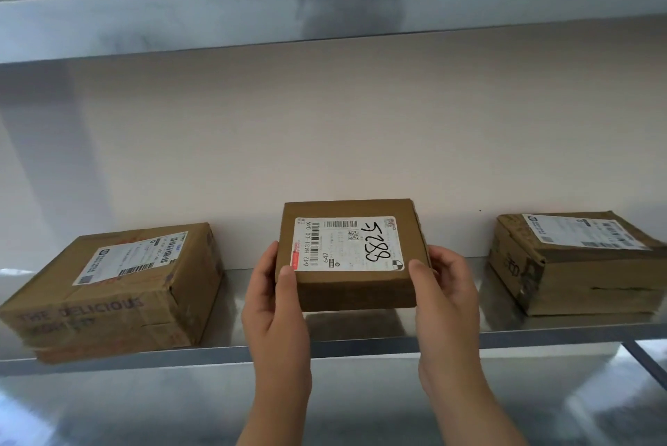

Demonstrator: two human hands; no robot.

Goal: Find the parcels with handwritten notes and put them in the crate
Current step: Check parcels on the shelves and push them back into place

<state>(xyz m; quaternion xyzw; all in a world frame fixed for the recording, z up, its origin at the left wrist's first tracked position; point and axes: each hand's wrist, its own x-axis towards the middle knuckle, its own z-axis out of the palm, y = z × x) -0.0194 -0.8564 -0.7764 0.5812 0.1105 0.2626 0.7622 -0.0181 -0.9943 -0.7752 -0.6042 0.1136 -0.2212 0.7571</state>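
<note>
Two hands clamp the middle parcel (348, 254) on the metal shelf (361, 348).

The parcel's label (344, 244) carries handwritten black digits; the box sits mid-shelf, tilted up at the front, near the front edge. Left box (115, 290) and right box (574, 261) lie well apart from it, leaving open shelf on both sides. The left hand (276, 305) and right hand (445, 301) form a grip on its side edges, thumbs on top, forearms rising from below.

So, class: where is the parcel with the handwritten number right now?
In the head view, the handwritten parcel is centre, on the middle shelf between two plain parcels, gripped by the left hand and right hand.
</note>
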